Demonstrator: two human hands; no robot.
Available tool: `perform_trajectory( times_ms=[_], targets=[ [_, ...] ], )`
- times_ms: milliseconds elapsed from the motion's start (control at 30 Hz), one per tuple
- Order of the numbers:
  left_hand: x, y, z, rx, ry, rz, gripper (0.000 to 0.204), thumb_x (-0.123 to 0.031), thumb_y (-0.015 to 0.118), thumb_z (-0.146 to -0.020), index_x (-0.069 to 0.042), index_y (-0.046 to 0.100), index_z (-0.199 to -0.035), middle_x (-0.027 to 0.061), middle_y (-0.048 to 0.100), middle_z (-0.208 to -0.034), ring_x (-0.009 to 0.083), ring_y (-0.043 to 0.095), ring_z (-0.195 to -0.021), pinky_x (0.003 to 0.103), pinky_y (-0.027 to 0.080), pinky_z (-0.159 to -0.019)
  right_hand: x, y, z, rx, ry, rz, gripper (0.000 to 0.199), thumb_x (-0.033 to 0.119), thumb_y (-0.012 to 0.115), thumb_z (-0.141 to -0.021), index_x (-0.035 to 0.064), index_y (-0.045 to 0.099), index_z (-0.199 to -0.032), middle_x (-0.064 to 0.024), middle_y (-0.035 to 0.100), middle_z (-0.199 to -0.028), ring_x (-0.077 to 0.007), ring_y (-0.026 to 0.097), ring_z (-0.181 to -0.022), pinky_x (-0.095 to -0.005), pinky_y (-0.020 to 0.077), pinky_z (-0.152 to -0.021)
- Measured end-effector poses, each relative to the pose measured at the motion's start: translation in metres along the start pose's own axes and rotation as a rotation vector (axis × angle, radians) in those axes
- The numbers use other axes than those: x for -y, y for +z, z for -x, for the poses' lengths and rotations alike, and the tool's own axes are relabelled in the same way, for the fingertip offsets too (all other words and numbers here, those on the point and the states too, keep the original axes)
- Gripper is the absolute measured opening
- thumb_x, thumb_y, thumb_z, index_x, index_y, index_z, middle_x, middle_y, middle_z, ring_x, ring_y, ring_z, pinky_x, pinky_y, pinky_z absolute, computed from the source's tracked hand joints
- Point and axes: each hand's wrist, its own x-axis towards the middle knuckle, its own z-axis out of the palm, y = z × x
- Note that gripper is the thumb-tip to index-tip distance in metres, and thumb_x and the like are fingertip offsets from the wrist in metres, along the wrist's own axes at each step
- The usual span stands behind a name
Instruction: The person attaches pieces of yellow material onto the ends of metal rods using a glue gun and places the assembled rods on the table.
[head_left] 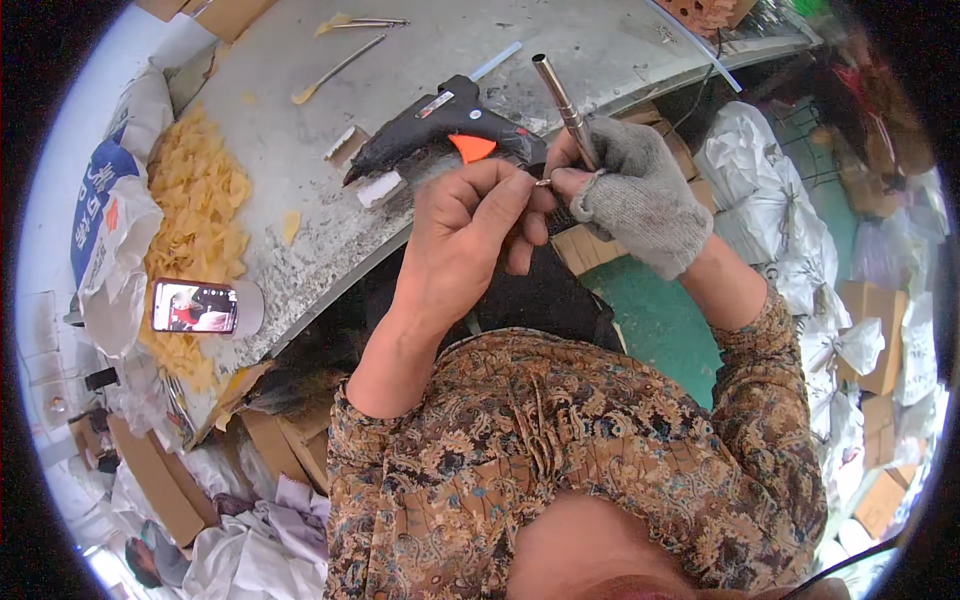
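My right hand (pixel 645 190), in a grey fingerless glove, is closed around a shiny metal tube (pixel 562 100) that points up and away from me. At the table's near edge, my left hand (pixel 462 215) is bare, its thumb and forefinger pinching a tiny metal piece (pixel 543 183). Both hands' fingertips nearly meet at that piece; its exact shape is too small to tell. Just beyond them a black glue gun (pixel 430 125) with an orange trigger (pixel 472 148) lies on its side, with a pale glue stick (pixel 496 60) at its back end.
A heap of thin yellowish flakes (pixel 195 195) covers the grey table's (pixel 290 110) left side. A phone (pixel 194 307) with a lit screen is there too. Thin metal rods with yellowish tips (pixel 340 68) lie farther back. White sacks (pixel 765 190) and cardboard boxes (pixel 870 335) stand at the right.
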Motion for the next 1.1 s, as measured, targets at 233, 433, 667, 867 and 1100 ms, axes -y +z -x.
perform_trajectory(
  times_ms=[233,433,667,867,1100],
  targets=[
    [-0.002,-0.011,0.008,-0.110,0.001,-0.058,0.024,-0.021,0.049,-0.091,-0.001,0.059,-0.081,0.0017,0.056,-0.065,0.0054,0.049,-0.050,0.019,0.038,-0.045,0.001,-0.008,-0.002,-0.063,-0.008,0.111,0.016,0.017,0.061,-0.082,0.0011,0.059,-0.083,-0.0008,0.055,-0.065,-0.0063,0.050,-0.061,-0.0231,0.0405,-0.053],
    [0.006,-0.031,0.019,-0.210,0.013,0.015,0.017,-0.016,0.052,-0.089,-0.001,0.060,-0.084,0.0026,0.057,-0.065,0.0064,0.050,-0.050,0.019,0.038,-0.046,0.007,-0.010,0.001,-0.047,-0.019,0.200,0.014,0.014,0.060,-0.082,0.0004,0.058,-0.082,-0.0008,0.054,-0.064,-0.0059,0.050,-0.060,-0.0232,0.0408,-0.052],
    [0.004,-0.012,0.016,-0.140,0.116,-0.036,0.010,-0.005,0.061,-0.082,0.002,0.058,-0.089,0.0022,0.060,-0.072,0.0056,0.054,-0.056,0.018,0.043,-0.050,0.008,0.025,0.007,-0.050,-0.125,0.113,0.011,0.011,0.059,-0.080,0.0010,0.055,-0.078,-0.0002,0.051,-0.061,-0.0063,0.049,-0.059,-0.0242,0.0405,-0.052],
    [0.004,-0.014,0.022,-0.148,0.149,-0.002,0.010,-0.006,0.062,-0.082,0.002,0.058,-0.088,0.0014,0.060,-0.071,0.0049,0.055,-0.057,0.018,0.044,-0.051,-0.003,0.042,0.010,-0.156,-0.240,0.291,0.013,0.012,0.063,-0.077,0.0021,0.054,-0.077,-0.0075,0.053,-0.060,-0.0138,0.051,-0.055,-0.0281,0.0414,-0.053],
    [0.013,-0.021,0.030,-0.119,0.138,0.038,0.010,-0.006,0.059,-0.083,0.002,0.058,-0.088,0.0024,0.060,-0.072,0.0057,0.056,-0.058,0.018,0.045,-0.053,-0.013,0.056,0.014,-0.279,-0.348,0.440,0.012,0.012,0.065,-0.074,0.0039,0.056,-0.077,-0.0106,0.055,-0.063,-0.0230,0.055,-0.053,-0.0313,0.0426,-0.051]
  ],
)
